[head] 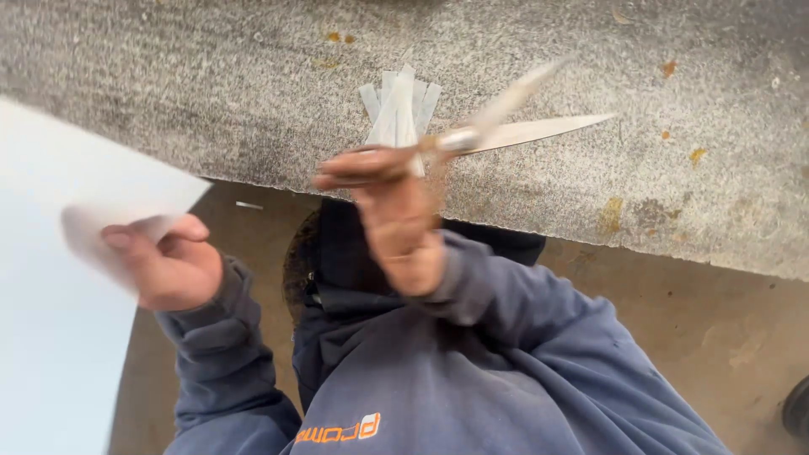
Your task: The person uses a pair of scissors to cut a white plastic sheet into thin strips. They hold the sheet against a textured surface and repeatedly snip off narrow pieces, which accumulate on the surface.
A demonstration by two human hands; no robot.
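Near the slab (674,168) edge, right hand (396,219) grips open scissors (514,122), left hand (168,265) pinches paper (59,253); blurred blades could nick strips (400,105).

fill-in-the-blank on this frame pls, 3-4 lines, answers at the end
1. The left hand holds a sheet of white ____.
2. The right hand holds a pair of scissors whose blades stand ____.
3. A small pile of cut paper strips lies on the grey ____ surface.
4. Both sleeves of the hooded top are ____ in colour.

Missing words: paper; open; stone; blue
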